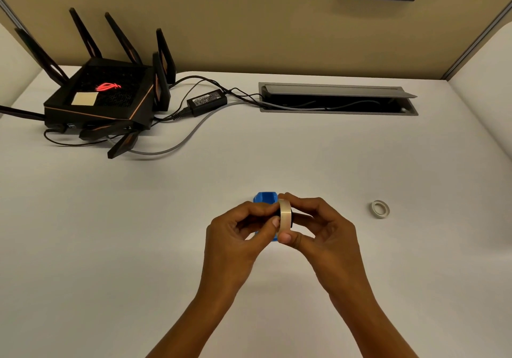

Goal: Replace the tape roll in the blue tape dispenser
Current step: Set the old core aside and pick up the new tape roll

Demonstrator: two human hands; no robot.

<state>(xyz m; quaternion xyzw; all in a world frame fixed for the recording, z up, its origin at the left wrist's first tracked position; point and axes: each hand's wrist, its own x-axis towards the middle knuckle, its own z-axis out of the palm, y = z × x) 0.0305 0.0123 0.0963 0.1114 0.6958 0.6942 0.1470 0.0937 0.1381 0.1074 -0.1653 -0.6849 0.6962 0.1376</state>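
A pale tape roll (pixel 284 215) is held upright, edge toward me, above the white desk. My right hand (pixel 318 224) pinches it, thumb under its near edge and fingers over its top. My left hand (pixel 241 227) has its fingers curled, with its thumb tip touching the left face of the roll. The blue tape dispenser (pixel 265 198) sits on the desk right behind and under my hands, mostly hidden by them. A dark core shows at the right side of the roll.
A second, thinner tape ring (pixel 380 209) lies flat on the desk to the right. At the back left stand a black router (pixel 102 100), its power adapter (pixel 207 102) and cables. A cable tray opening (pixel 338 100) is at the back.
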